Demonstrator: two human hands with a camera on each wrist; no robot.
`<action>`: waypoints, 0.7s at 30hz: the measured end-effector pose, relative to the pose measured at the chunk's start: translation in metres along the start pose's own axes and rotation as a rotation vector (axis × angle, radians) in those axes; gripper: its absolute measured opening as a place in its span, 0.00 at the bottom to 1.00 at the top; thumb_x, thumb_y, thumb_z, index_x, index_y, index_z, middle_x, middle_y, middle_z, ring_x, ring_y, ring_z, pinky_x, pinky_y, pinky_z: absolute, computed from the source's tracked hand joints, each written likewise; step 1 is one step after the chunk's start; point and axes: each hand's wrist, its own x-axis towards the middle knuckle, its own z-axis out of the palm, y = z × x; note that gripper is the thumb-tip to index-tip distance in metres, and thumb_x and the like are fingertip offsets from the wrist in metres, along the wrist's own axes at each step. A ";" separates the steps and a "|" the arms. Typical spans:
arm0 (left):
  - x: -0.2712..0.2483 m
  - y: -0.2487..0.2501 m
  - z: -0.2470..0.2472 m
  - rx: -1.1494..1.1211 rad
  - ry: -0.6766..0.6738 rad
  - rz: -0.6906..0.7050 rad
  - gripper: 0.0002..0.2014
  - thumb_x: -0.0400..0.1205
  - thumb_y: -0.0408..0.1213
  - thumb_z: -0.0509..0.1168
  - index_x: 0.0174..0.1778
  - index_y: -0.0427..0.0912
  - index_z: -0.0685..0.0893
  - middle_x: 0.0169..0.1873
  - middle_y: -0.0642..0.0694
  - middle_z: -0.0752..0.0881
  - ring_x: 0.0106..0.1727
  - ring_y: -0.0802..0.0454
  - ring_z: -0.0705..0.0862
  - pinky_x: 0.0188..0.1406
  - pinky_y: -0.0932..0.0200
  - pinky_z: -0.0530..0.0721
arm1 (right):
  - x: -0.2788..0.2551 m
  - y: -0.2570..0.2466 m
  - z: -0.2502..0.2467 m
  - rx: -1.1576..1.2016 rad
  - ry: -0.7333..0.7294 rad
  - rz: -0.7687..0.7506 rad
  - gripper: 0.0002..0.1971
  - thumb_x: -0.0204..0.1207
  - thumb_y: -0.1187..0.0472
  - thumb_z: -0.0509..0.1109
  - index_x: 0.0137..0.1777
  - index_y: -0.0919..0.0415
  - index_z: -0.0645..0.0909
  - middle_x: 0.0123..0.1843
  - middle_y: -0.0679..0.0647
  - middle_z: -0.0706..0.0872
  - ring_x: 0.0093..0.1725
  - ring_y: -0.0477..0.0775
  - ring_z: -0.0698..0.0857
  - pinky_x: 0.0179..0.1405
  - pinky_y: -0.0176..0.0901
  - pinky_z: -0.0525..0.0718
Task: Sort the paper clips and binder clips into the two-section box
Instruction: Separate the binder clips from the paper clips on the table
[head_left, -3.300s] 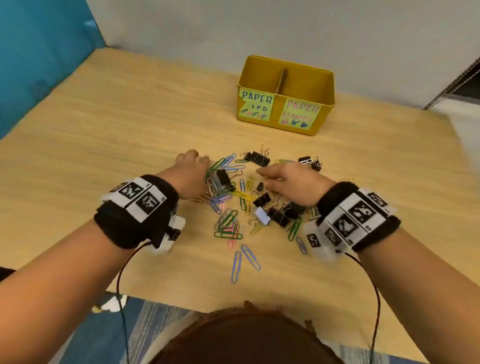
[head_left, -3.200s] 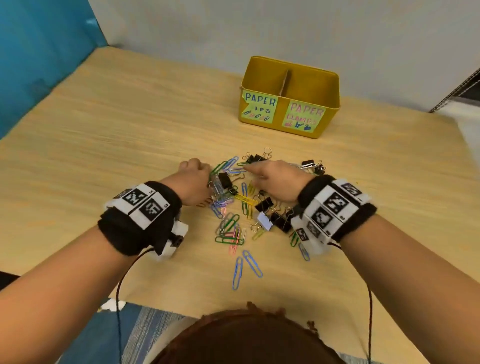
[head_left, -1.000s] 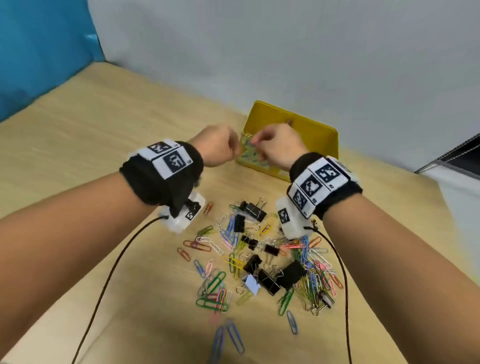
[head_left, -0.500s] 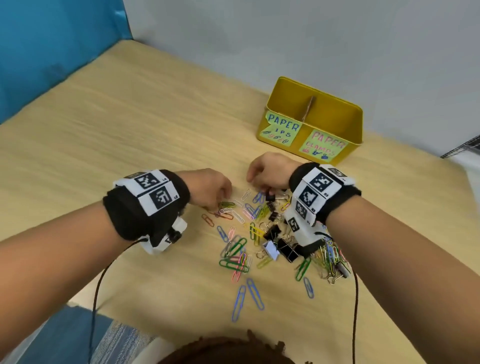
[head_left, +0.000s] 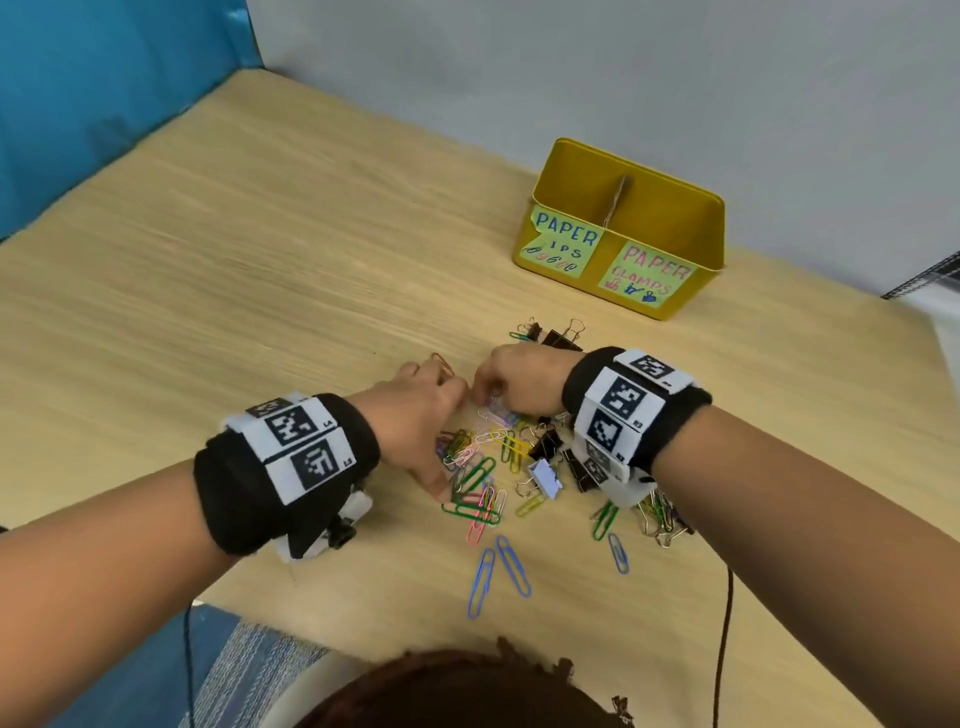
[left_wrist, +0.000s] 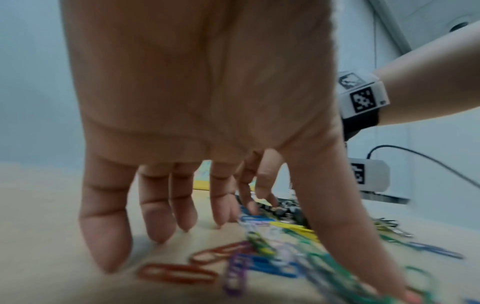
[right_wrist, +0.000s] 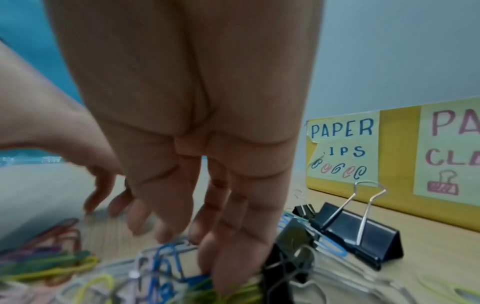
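Looking down from the head: both hands low over the pile (head_left: 498, 467) of clips on the table (head_left: 260, 260), close to each other at the pile's far-left edge. Left hand (head_left: 415, 410) spread, thumb reaching back along the pile's left side. Right hand (head_left: 519, 387) knuckles up, fingertips hidden under it. Beyond both hands, farther from the body and to the right, stands the box (head_left: 675, 228), well apart from the pile. Has its long side facing the person, with the paper-clip section on the left and the clamp section on the right. Lies nearer to the right hand, by judgement, so probably asks a forward-right reach from either arm.

Looking along the left wrist: fingers (left_wrist: 103, 236) straight and spread, tips down on the wood, gripping nothing. Just beside the tips, two red clips (left_wrist: 176, 273), not pinched. Thumb stretched out over green clips, whether pressing on them hard to tell.

Looking along the right wrist: fingers (right_wrist: 233, 246) hanging nearly straight, tips down among blue and yellow paper clips. No clip seen pinched, though blurred at the tips. Just right of the fingers, a big black binder clip (right_wrist: 358, 236), handles up, untouched. Behind it, the box front with the label (right_wrist: 342, 148) for paper clips.

Seems an early step: picking up from the pile, most clips not yet sorted.
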 end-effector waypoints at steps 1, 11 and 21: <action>-0.001 0.004 0.003 -0.018 -0.011 0.009 0.47 0.58 0.54 0.80 0.69 0.45 0.66 0.66 0.42 0.68 0.68 0.45 0.66 0.66 0.47 0.77 | -0.003 0.001 0.001 -0.002 -0.007 0.006 0.22 0.74 0.71 0.62 0.67 0.57 0.79 0.66 0.57 0.80 0.65 0.59 0.80 0.62 0.46 0.81; 0.009 0.021 0.015 -0.065 0.164 0.031 0.21 0.78 0.27 0.61 0.68 0.33 0.71 0.62 0.34 0.76 0.60 0.37 0.80 0.59 0.51 0.79 | -0.007 -0.008 0.024 -0.107 0.081 0.028 0.32 0.63 0.59 0.81 0.67 0.61 0.74 0.61 0.60 0.76 0.60 0.62 0.80 0.49 0.44 0.75; 0.017 0.009 0.000 -0.136 0.211 -0.003 0.09 0.78 0.31 0.63 0.52 0.37 0.84 0.50 0.38 0.86 0.53 0.41 0.84 0.44 0.59 0.75 | -0.008 0.025 0.025 0.527 0.214 0.115 0.08 0.71 0.75 0.70 0.48 0.68 0.87 0.34 0.53 0.84 0.29 0.46 0.83 0.30 0.29 0.84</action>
